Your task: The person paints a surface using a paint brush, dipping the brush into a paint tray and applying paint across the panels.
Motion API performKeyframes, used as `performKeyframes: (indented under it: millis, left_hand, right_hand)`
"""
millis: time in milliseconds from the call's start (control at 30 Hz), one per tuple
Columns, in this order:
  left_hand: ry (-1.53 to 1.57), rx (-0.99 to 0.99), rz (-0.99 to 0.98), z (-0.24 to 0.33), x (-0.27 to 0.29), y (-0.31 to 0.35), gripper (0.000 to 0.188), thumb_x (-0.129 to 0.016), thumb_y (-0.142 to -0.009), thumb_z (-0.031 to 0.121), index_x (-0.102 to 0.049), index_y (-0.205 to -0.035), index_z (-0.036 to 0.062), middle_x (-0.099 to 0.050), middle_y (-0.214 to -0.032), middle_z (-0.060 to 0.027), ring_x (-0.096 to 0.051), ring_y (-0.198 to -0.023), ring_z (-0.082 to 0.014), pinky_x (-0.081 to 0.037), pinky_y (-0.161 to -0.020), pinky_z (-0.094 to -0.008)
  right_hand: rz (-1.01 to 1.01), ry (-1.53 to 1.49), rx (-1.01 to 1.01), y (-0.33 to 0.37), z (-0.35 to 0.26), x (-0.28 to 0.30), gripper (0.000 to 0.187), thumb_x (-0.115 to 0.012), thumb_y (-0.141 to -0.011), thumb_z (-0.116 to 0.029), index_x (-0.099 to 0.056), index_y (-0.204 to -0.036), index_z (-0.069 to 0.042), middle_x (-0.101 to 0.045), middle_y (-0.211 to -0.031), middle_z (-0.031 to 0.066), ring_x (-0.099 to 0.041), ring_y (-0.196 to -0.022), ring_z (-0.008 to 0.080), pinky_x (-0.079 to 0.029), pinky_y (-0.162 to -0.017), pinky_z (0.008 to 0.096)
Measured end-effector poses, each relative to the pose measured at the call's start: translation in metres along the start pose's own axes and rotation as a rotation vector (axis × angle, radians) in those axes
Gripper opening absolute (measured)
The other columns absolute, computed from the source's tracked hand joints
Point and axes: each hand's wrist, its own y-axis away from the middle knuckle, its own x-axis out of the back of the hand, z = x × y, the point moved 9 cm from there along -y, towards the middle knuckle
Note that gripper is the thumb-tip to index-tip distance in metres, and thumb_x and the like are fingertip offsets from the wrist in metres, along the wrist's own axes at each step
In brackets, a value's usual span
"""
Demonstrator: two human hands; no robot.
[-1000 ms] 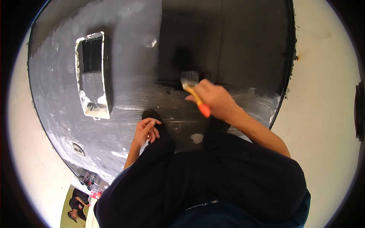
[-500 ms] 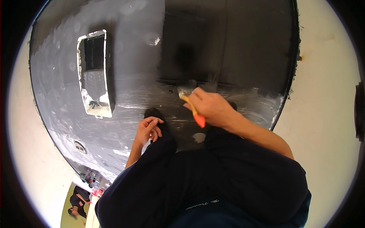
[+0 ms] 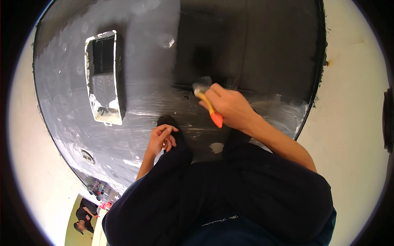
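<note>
The right hand grasps a paintbrush; dark floor lies beneath. The left hand is released, loosely curled.

Floor: grey, streaked white; dark area toward 1 o'clock. Tray, white-rimmed, dark inside, rests at 10 o'clock. Round fitting at 8 o'clock; pale patch near 5 o'clock.

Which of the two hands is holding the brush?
The right hand: it grips the yellow-handled brush. The left hand, loosely curled, holds no brush.
</note>
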Motion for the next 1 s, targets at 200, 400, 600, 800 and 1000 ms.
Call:
performKeyframes:
  millis: [200,400,600,800,1000]
  left_hand:
    - [0.02,0.007,0.005,-0.003,0.002,0.001,0.032,-0.056,-0.11,0.029,-0.069,-0.109,-0.0014,-0.07,-0.066,-0.0172,-0.055,-0.037,-0.0126,-0.03,-0.035,-0.0206]
    - [0.009,-0.004,-0.01,-0.003,0.0,-0.002,0.032,-0.056,-0.11,0.028,-0.069,-0.11,-0.0006,-0.07,-0.066,-0.0169,-0.054,-0.036,-0.0124,-0.03,-0.035,-0.0204]
    - [0.004,-0.005,0.004,-0.005,0.004,0.0,0.032,-0.056,-0.11,0.028,-0.069,-0.11,-0.0013,-0.069,-0.066,-0.0166,-0.055,-0.037,-0.0122,-0.03,-0.035,-0.0199]
    - [0.014,-0.012,-0.015,-0.001,0.0,-0.003,0.033,-0.055,-0.11,0.028,-0.068,-0.11,-0.002,-0.069,-0.066,-0.017,-0.054,-0.036,-0.0124,-0.031,-0.034,-0.0202]
    - [0.007,-0.007,0.003,-0.004,0.005,0.001,0.034,-0.056,-0.11,0.029,-0.068,-0.109,-0.0027,-0.069,-0.066,-0.0175,-0.054,-0.036,-0.0128,-0.031,-0.034,-0.0206]
  right_hand:
    - [-0.007,-0.028,-0.015,-0.003,-0.002,0.02,0.021,-0.072,-0.096,-0.021,-0.061,-0.099,-0.003,-0.06,-0.091,0.0137,-0.068,-0.07,0.0336,-0.056,-0.059,0.0423]
    - [-0.002,0.175,0.045,0.011,0.009,-0.007,0.018,-0.074,-0.094,-0.016,-0.062,-0.098,-0.003,-0.058,-0.092,0.0107,-0.066,-0.072,0.0307,-0.056,-0.061,0.0383]
    - [0.006,-0.046,-0.06,-0.002,0.016,0.064,0.02,-0.074,-0.092,-0.016,-0.062,-0.1,-0.002,-0.061,-0.092,0.013,-0.067,-0.079,0.0355,-0.057,-0.068,0.0425]
    - [-0.086,0.104,-0.072,0.048,0.039,0.029,0.023,-0.074,-0.094,-0.019,-0.061,-0.098,-0.001,-0.061,-0.093,0.0145,-0.066,-0.076,0.036,-0.055,-0.067,0.0426]
    - [-0.042,0.008,-0.158,0.045,0.031,0.064,0.021,-0.074,-0.095,-0.019,-0.061,-0.098,-0.002,-0.061,-0.094,0.014,-0.066,-0.076,0.0349,-0.055,-0.068,0.0423]
